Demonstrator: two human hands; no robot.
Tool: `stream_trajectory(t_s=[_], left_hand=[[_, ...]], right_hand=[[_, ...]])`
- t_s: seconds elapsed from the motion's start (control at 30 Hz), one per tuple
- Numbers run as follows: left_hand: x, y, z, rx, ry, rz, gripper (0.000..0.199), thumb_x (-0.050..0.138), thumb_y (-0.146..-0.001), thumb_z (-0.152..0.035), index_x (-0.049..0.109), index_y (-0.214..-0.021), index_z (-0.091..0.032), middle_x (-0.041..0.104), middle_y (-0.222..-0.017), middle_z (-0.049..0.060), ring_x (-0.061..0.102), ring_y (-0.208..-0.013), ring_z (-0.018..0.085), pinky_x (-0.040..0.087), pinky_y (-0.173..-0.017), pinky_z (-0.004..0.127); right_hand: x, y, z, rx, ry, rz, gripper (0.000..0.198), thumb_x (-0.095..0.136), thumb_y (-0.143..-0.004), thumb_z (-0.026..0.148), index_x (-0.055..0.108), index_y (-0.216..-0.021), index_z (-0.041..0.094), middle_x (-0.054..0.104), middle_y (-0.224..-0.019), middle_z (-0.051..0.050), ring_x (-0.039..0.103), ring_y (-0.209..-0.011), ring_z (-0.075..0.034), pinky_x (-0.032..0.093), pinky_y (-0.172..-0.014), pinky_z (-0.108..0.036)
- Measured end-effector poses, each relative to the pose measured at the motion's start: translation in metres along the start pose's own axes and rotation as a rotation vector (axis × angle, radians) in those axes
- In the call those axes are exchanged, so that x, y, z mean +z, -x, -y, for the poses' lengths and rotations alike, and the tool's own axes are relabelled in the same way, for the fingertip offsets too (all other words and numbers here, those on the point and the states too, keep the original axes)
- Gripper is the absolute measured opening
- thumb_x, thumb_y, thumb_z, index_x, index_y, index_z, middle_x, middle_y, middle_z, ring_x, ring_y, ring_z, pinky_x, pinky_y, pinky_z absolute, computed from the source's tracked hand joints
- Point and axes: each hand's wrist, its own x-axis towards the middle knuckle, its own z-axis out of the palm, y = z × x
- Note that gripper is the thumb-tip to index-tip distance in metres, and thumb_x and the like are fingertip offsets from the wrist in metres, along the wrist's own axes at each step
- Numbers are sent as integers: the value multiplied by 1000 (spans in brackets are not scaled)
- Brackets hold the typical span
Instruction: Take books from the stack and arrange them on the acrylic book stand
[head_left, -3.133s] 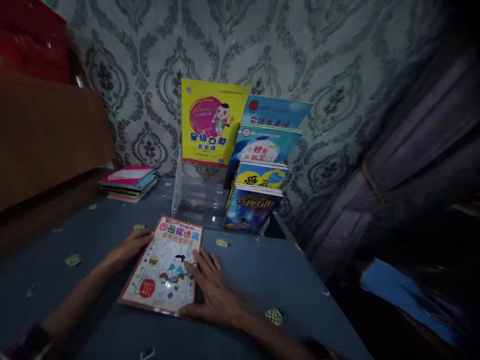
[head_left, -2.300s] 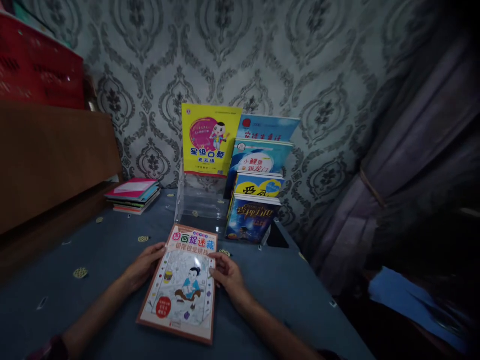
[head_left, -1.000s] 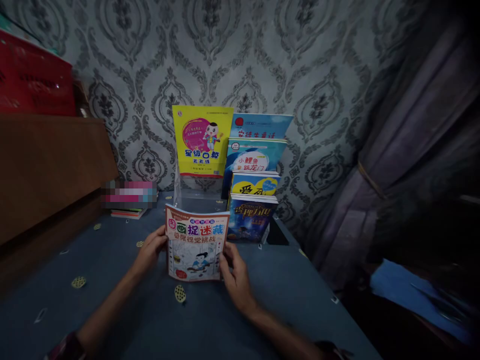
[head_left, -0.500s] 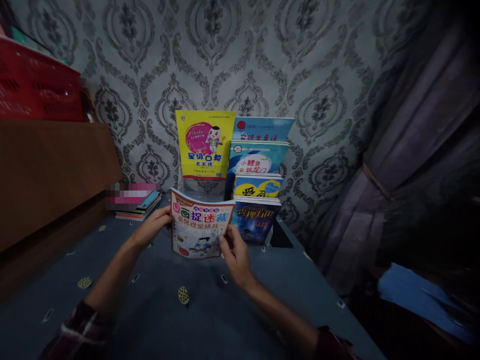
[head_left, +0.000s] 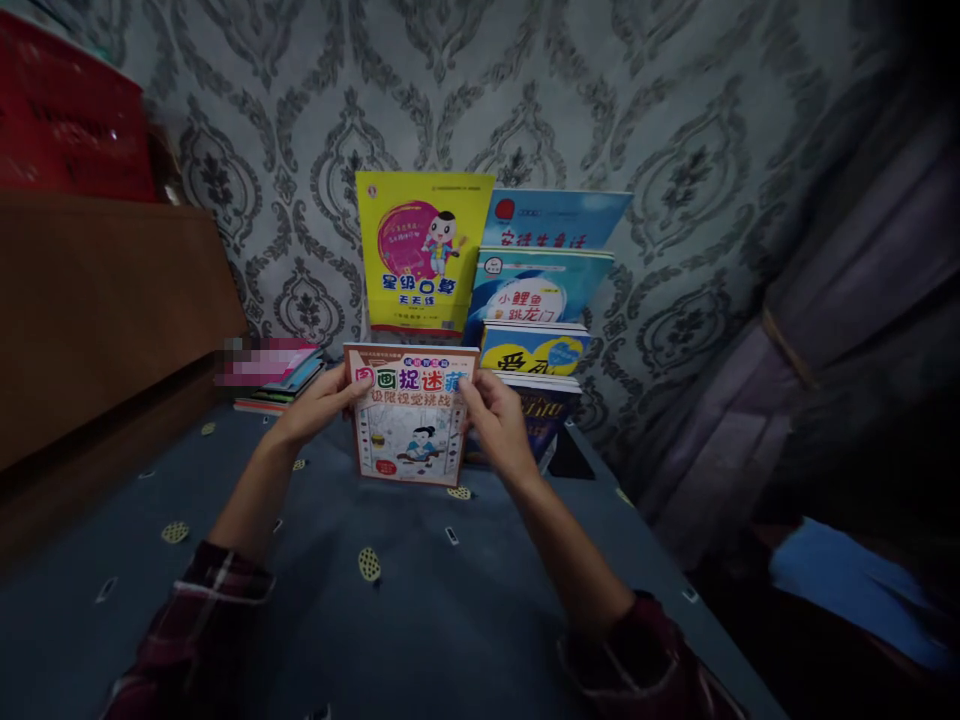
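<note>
Both hands hold a brown-bordered picture puzzle book (head_left: 411, 430) upright, its cover facing me. My left hand (head_left: 324, 398) grips its left edge, and my right hand (head_left: 496, 412) pinches the upper right edge, thumb on the cover. Behind it stands a yellow workbook (head_left: 420, 265) in a clear rack, mostly hidden here. To the right, books rise in tiers: a light blue book (head_left: 559, 215) at the back, a teal book (head_left: 544, 285), a yellow-and-blue book (head_left: 534, 350), and a dark blue book (head_left: 547, 420) in front, partly covered by my right hand.
A stack of books (head_left: 277, 370) lies left of the rack. Farther left are a wooden cabinet (head_left: 112, 310) and a red basket (head_left: 71, 115) on it. A curtain (head_left: 787, 400) hangs at right, above a blue cloth-like item (head_left: 855, 590). Patterned cloth (head_left: 405, 620) covers the table.
The puzzle book has gone from bowed and tilted to flat and more upright, in front of the rack. My right hand has moved up its right edge. The view has shifted closer.
</note>
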Motion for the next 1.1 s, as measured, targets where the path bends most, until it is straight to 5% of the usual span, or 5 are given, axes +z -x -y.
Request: stream_trajectory(t_s=[0.23,0.73,0.9,1.0,1.1], left_hand=[[6,-7,5,55,-18,-93,45,73,-82,-60,67,-81,-15,60,-62,-1,47,-52,10,35,-47,19],[13,-6,4,68,-83,-42,49,70,-81,-63,52,-68,-20,49,-55,-5,46,-47,10,34,-44,20],[22,-3,-5,400,-615,-239,30,54,-95,-45,62,-81,-21,65,-79,3,61,-79,20,49,-76,33],[38,6,-14,620,-1004,-356,23,51,-98,-35,67,-87,-23,72,-100,6,59,-111,28,38,-107,51],[59,15,-19,703,-1167,-326,24,47,-101,-33,67,-91,-24,71,-93,4,61,-99,24,35,-109,51]], right_hand=[[-12,-11,11,12,-10,105,33,61,-92,51,57,-78,22,54,-67,4,47,-53,-9,40,-43,-21],[-20,-12,10,78,-26,151,43,65,-88,61,54,-69,24,51,-52,6,49,-42,-10,42,-40,-23],[-18,-9,18,80,-35,161,47,67,-86,64,53,-68,23,51,-53,6,50,-43,-9,42,-39,-22],[-16,-6,25,62,-27,176,47,66,-87,63,52,-67,23,51,-54,6,50,-43,-9,41,-39,-23],[-13,-2,33,35,-14,209,46,65,-89,62,52,-67,23,52,-55,6,51,-43,-9,41,-41,-23]])
